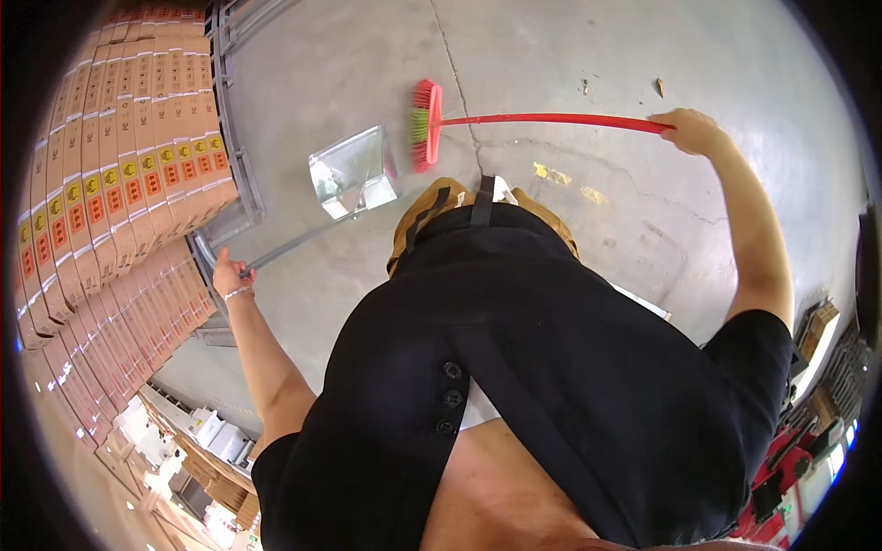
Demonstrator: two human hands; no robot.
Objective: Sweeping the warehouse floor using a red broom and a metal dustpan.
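Observation:
My right hand (691,129) grips the end of a red broom handle (551,118). The broom's head (425,125), red with green and pink bristles, rests on the grey concrete floor (570,55). Just left of the bristles sits a shiny metal dustpan (354,173), its mouth facing the broom. A long grey handle (294,244) runs from the dustpan down to my left hand (230,275), which is closed around its end. A thin bracelet circles my left wrist.
Stacked brown cardboard boxes (138,165) with yellow and orange labels stand on a grey pallet (234,138) at the left. Small scraps (660,87) and yellow paint marks (570,182) lie on the cracked floor. Shelving and equipment (818,386) crowd the right edge.

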